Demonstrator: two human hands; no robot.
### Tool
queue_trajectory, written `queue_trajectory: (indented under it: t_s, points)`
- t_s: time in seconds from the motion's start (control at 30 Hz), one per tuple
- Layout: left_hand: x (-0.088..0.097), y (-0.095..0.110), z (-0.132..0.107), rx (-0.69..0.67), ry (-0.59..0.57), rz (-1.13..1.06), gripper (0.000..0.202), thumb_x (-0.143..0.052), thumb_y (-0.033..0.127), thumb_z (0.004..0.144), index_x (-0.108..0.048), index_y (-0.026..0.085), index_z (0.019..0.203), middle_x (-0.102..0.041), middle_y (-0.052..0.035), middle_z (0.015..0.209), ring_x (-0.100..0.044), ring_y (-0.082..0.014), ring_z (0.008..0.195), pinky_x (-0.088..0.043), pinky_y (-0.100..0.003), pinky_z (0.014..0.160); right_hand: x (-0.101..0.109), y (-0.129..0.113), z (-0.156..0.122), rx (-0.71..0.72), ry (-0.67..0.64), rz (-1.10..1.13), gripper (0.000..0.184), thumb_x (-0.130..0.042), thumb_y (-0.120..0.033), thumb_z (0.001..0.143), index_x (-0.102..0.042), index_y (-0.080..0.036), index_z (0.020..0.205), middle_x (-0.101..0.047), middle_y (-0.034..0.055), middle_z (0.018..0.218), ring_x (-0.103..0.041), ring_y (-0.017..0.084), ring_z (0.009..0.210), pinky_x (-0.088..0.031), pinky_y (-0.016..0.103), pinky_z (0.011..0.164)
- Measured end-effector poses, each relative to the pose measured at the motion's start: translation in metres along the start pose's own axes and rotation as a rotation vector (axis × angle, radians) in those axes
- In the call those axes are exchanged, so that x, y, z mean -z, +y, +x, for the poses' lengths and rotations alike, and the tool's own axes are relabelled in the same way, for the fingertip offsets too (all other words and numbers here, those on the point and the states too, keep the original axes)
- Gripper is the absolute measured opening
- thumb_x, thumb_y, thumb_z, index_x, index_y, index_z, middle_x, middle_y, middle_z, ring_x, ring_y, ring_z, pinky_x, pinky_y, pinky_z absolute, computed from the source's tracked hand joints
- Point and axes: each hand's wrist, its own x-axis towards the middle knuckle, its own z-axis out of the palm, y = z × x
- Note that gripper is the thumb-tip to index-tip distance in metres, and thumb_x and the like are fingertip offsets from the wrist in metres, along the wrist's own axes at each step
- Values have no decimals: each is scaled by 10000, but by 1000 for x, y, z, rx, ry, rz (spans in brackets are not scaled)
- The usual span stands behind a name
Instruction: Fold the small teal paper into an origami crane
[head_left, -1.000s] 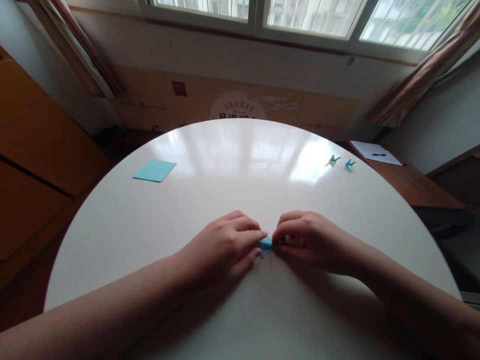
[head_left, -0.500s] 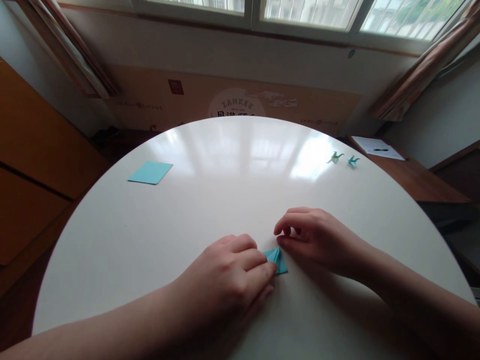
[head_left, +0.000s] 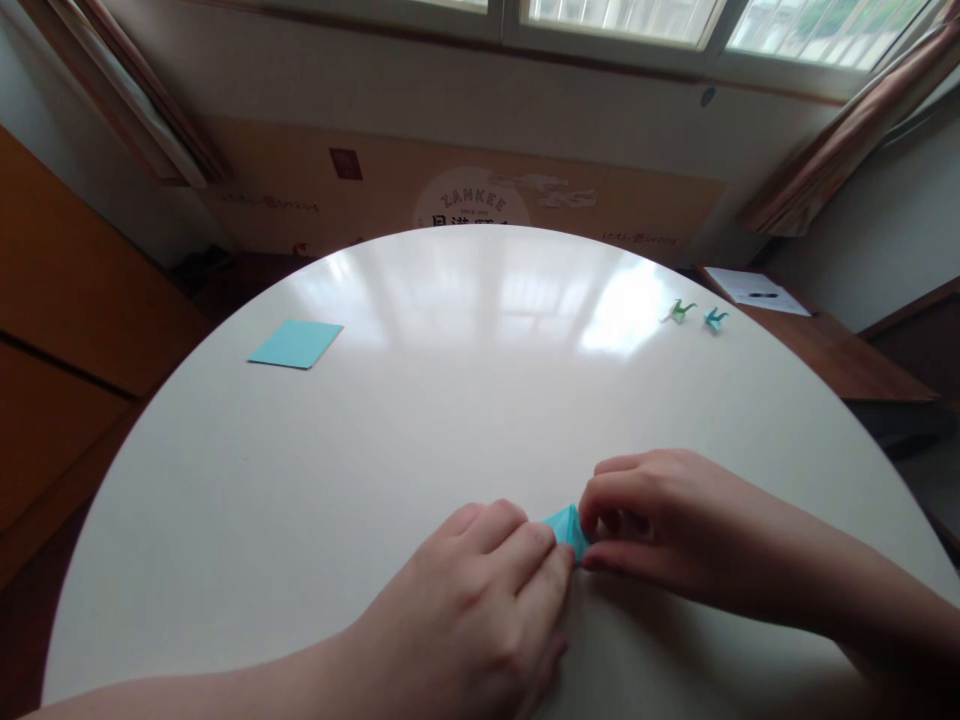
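Observation:
A small folded piece of turquoise paper [head_left: 566, 527] lies on the round white table [head_left: 420, 420] near its front edge. My left hand [head_left: 487, 600] presses on its left side with curled fingers. My right hand [head_left: 660, 525] pinches its right side between thumb and fingers. Most of the paper is hidden under the two hands.
A flat turquoise paper sheet [head_left: 295, 343] lies at the table's far left. Two small folded paper cranes, one green [head_left: 679, 311] and one blue [head_left: 715, 318], stand at the far right. A wooden side table with a paper sheet and pen [head_left: 756, 291] is to the right.
Both hands and the folded paper have shifted toward me and slightly right. My right hand, apart from the paper half a second ago, now pinches it again.

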Motion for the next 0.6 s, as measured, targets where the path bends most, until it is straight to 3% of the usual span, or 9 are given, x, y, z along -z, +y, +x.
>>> queue_trajectory:
  t_s: [0.17, 0.3, 0.43, 0.6]
  points:
    - [4, -1, 6, -37, -34, -97, 107, -566, 206, 951, -671, 185, 944, -703, -76, 947, -615, -237, 852, -529, -360, 772, -2, 1, 1, -35, 29, -95, 66, -733, -240, 831, -671, -238, 808, -664, -40, 744, -563, 114, 613, -351, 234, 558]
    - [4, -16, 5, -41, 59, -239, 134, -565, 143, 928, -687, 188, 895, -726, -37, 890, -620, -200, 796, -526, -334, 769, -2, 3, 2, 5, 59, -104, 44, -692, -220, 868, -709, -259, 878, -673, -32, 772, -575, 116, 632, -369, 235, 580]
    - [3, -41, 7, 174, 196, -307, 150, -601, 142, 909, -734, 197, 951, -751, -27, 924, -628, -205, 869, -526, -340, 798, -3, 3, 3, 59, 89, -87, 75, -674, -234, 898, -743, -260, 913, -683, -8, 770, -583, 123, 613, -385, 235, 573]
    - [2, -50, 16, 251, 170, -280, 129, -652, 184, 894, -771, 206, 939, -761, -34, 968, -623, -226, 920, -516, -392, 867, -7, 4, 8, 185, 127, -63, 136, -634, -211, 935, -754, -253, 982, -719, 30, 862, -628, 137, 661, -427, 238, 614]
